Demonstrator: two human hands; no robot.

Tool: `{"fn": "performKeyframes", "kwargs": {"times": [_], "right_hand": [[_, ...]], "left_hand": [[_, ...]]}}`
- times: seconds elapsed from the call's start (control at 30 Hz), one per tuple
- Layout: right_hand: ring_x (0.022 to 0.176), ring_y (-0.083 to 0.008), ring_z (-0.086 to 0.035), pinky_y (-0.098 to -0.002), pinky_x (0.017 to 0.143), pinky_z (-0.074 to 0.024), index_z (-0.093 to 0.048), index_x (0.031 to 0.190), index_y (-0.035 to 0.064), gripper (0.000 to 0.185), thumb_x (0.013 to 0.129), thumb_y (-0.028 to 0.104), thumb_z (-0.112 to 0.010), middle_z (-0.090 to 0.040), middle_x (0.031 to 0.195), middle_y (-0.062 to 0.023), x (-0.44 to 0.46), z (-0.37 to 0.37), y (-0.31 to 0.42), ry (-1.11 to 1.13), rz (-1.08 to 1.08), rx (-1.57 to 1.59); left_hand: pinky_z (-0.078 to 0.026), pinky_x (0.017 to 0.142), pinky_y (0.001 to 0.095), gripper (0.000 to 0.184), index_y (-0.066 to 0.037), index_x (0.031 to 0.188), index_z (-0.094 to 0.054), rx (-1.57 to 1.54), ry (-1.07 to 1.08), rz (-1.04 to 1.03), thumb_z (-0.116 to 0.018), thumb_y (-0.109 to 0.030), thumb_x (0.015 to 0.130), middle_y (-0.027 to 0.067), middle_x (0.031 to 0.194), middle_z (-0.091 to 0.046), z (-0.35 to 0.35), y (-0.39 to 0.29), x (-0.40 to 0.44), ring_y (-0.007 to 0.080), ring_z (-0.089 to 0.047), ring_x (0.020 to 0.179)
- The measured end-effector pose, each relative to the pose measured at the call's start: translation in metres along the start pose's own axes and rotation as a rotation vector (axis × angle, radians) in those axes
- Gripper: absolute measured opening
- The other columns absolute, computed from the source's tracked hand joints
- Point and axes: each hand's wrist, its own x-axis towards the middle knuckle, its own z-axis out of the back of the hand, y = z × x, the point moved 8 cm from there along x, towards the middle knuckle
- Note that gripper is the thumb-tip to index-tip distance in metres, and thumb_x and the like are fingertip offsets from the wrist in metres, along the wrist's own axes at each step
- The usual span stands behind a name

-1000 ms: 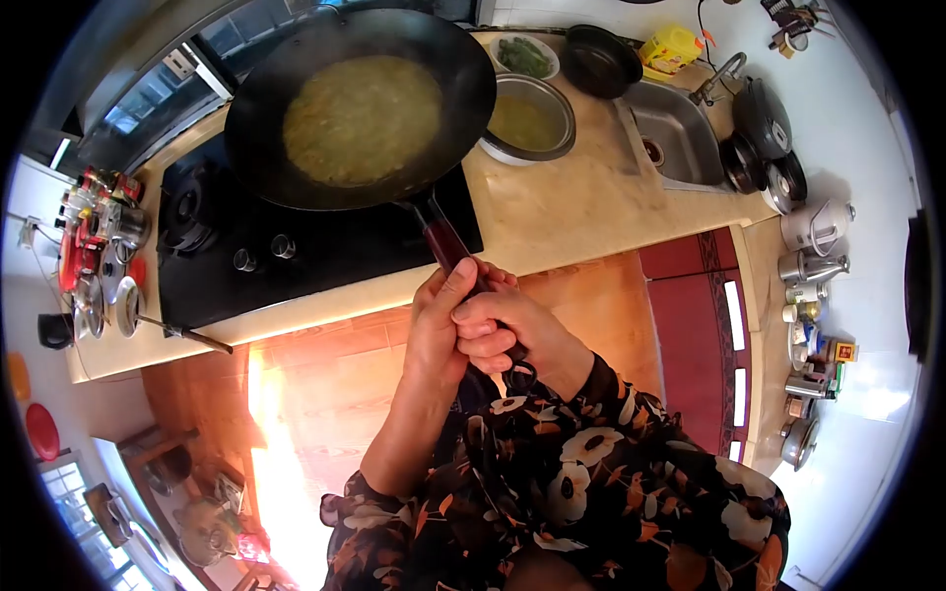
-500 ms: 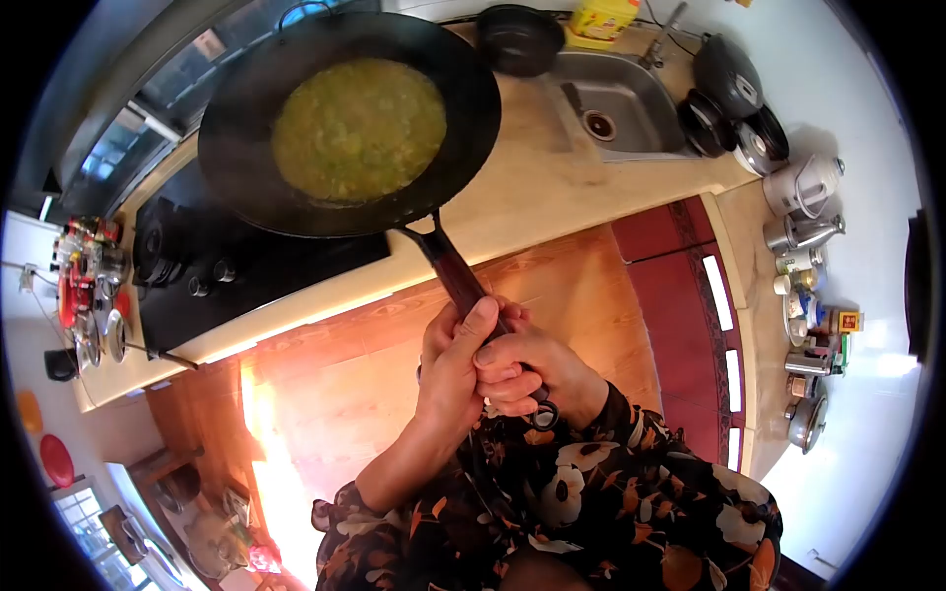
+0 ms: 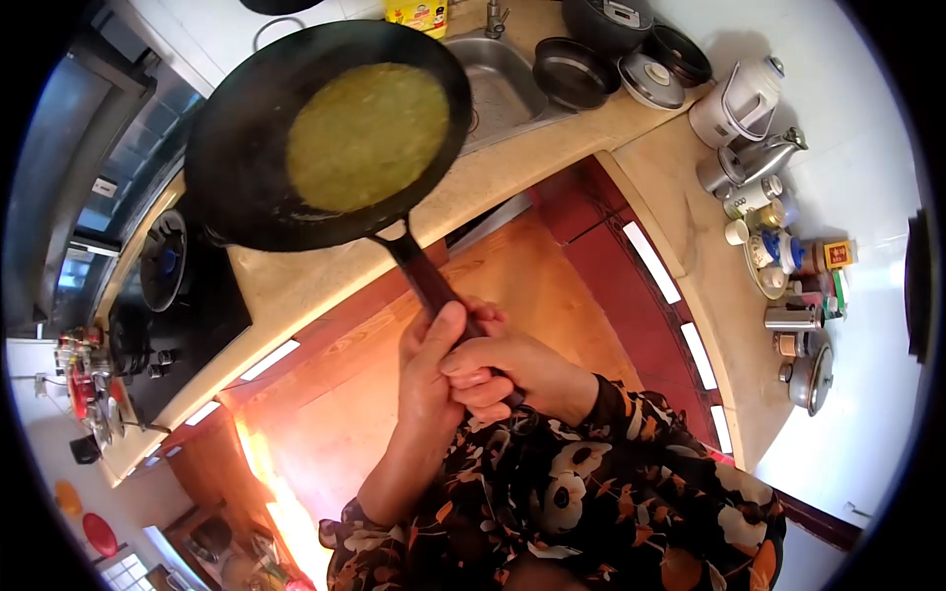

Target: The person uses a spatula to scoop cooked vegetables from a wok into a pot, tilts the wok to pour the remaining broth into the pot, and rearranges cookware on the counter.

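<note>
A large black wok (image 3: 241, 148) is held in the air over the counter, its long dark handle (image 3: 419, 278) pointing back at me. Yellow-green soup (image 3: 370, 138) with small bits pools in it, nearer its right side. My left hand (image 3: 426, 369) is closed around the handle, thumb along the top. Just to its right, my right hand (image 3: 507, 369) wraps the handle's lower part with curled fingers. Both hands touch each other. The wok hides part of the counter and the left part of the sink (image 3: 501, 84).
On the left is a black gas stove (image 3: 202, 320) with a bare burner. Beside the sink stand a black pan (image 3: 574, 74), a rice cooker (image 3: 606, 22) and a lidded pot (image 3: 650, 79). A white kettle (image 3: 734, 103) and several jars line the right counter (image 3: 645, 182).
The wok has moved right along the counter, away from the stove and towards the sink, uncovering a burner. My view has turned right too. Both hands keep their hold on the handle.
</note>
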Motion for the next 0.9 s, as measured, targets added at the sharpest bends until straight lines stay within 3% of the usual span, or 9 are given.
{"fn": "performKeyframes", "kwargs": {"times": [0.17, 0.43, 0.9], "right_hand": [[0.035, -0.0081, -0.034, -0.0247, 0.031, -0.0298, -0.038, 0.063, 0.0078, 0.024, 0.081, 0.009, -0.054, -0.037, 0.051, 0.0003, -0.022, 0.043, 0.037, -0.031, 0.155, 0.071], [0.034, -0.0082, -0.031, -0.0247, 0.032, -0.0263, -0.036, 0.059, 0.0107, 0.029, 0.082, 0.012, -0.054, -0.035, 0.048, 0.0012, -0.045, 0.092, 0.091, -0.107, 0.25, 0.142], [0.037, -0.0105, -0.032, -0.0259, 0.037, -0.0242, -0.041, 0.059, 0.0106, 0.026, 0.081, 0.014, -0.053, -0.034, 0.046, 0.0015, -0.12, 0.169, 0.169, 0.063, 0.056, 0.128]], "left_hand": [[-0.046, 0.081, 0.033, 0.026, 0.0, 0.093, -0.054, -0.026, 0.138, 0.144, -0.056, -0.025, 0.091, 0.0115, 0.089, -0.058, -0.038, 0.039, 0.037, 0.0235, -0.056, 0.093], [-0.046, 0.08, 0.0322, 0.027, 0.001, 0.093, -0.053, 0.042, 0.14, 0.271, -0.057, -0.026, 0.091, 0.0108, 0.089, -0.057, -0.08, 0.076, 0.091, 0.023, -0.057, 0.093], [-0.048, 0.075, 0.0303, 0.029, 0.001, 0.093, -0.054, 0.046, -0.032, 0.172, -0.059, -0.027, 0.089, 0.0128, 0.088, -0.06, -0.172, 0.148, 0.14, 0.0222, -0.059, 0.086]]}}
